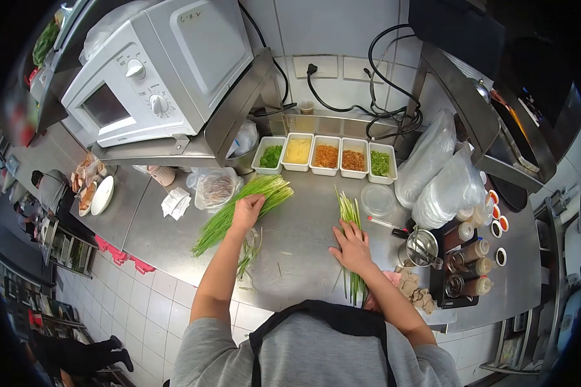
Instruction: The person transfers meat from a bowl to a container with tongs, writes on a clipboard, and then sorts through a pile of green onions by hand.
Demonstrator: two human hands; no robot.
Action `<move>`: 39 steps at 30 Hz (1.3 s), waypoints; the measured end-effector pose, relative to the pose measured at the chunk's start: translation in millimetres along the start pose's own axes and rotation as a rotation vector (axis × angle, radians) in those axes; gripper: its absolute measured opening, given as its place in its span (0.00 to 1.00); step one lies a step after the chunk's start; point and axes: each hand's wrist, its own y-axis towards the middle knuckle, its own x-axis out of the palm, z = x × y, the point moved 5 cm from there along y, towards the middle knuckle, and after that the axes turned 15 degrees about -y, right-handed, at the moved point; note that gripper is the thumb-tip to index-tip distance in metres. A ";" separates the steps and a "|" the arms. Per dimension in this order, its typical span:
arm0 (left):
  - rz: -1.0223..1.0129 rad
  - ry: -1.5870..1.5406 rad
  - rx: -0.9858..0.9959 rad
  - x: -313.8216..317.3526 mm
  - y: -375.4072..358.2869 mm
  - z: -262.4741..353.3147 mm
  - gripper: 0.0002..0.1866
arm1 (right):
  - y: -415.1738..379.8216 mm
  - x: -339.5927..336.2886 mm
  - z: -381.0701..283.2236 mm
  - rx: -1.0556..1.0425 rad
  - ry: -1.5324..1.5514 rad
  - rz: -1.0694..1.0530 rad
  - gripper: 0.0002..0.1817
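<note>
The right hand [353, 247] lies flat, fingers spread and unclenched, pressing a thin bundle of green chive stalks [351, 251] onto the steel worktop [297, 251]. That bundle runs lengthwise under the palm, away from the body, its ends showing both before and beyond the fingers. The left hand [247, 211] reaches further out and to the left; its fingers are curled on the near edge of a larger sheaf of chives [242, 209], whose long axis slants from near-left to far-right, so the left hand is the nearer one to it. A few loose stalks lie beside the left forearm. The stalks are slim, smooth and limp; the worktop is brushed and dull. Beyond both sets of fingers stands a row of white rectangular tubs [326, 155] with chopped toppings, and above them, left, a white microwave [155, 71].
</note>
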 end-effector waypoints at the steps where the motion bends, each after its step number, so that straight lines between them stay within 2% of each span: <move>1: -0.008 -0.034 -0.092 -5.2 0.6 8.4 0.10 | 0.0 0.2 0.0 0.006 0.014 -0.010 0.33; 3: -0.020 -0.104 -0.274 -17.1 -0.4 31.8 0.11 | 1.4 -1.3 -0.1 0.018 0.039 -0.031 0.33; 6: -0.098 -0.467 -0.286 -18.7 -5.3 62.3 0.11 | 5.5 -23.2 -8.8 0.024 0.049 0.089 0.30; 9: -0.190 -0.760 -0.424 -7.0 -26.3 108.5 0.11 | 20.2 -63.2 -30.3 -0.069 0.436 0.238 0.23; 12: -0.313 -0.820 -0.440 12.2 -49.4 142.3 0.10 | 37.3 -81.4 -53.3 -0.014 1.270 0.208 0.14; 15: -0.360 -0.889 -0.448 32.7 -70.2 157.6 0.11 | 37.7 -92.8 -56.3 0.015 1.319 0.181 0.08; 17: -0.358 -0.955 -0.450 42.7 -77.8 156.0 0.10 | 32.9 -98.4 -53.9 0.031 1.239 0.165 0.08; 24: -0.384 -0.826 -0.435 47.3 -85.4 147.3 0.08 | 15.9 -112.2 -42.0 -0.019 0.962 0.161 0.08; 30: -0.395 -0.652 -0.450 34.2 -92.3 137.0 0.08 | 13.5 -114.0 -15.5 0.076 0.945 0.387 0.06; 33: -0.352 -0.631 -0.430 25.0 -96.0 129.7 0.08 | 15.1 -93.1 4.5 0.264 1.256 0.352 0.07; 36: -0.277 -0.630 -0.384 23.0 -98.5 118.4 0.09 | 8.4 -72.3 9.0 0.500 1.557 0.142 0.10; 38: -0.207 -0.658 -0.353 31.1 -98.7 119.3 0.11 | -2.1 -65.9 -2.4 0.460 1.580 0.027 0.12; 39: -0.251 -0.656 -0.296 38.3 -99.4 120.2 0.13 | -3.2 -61.8 -12.5 0.424 1.604 -0.020 0.12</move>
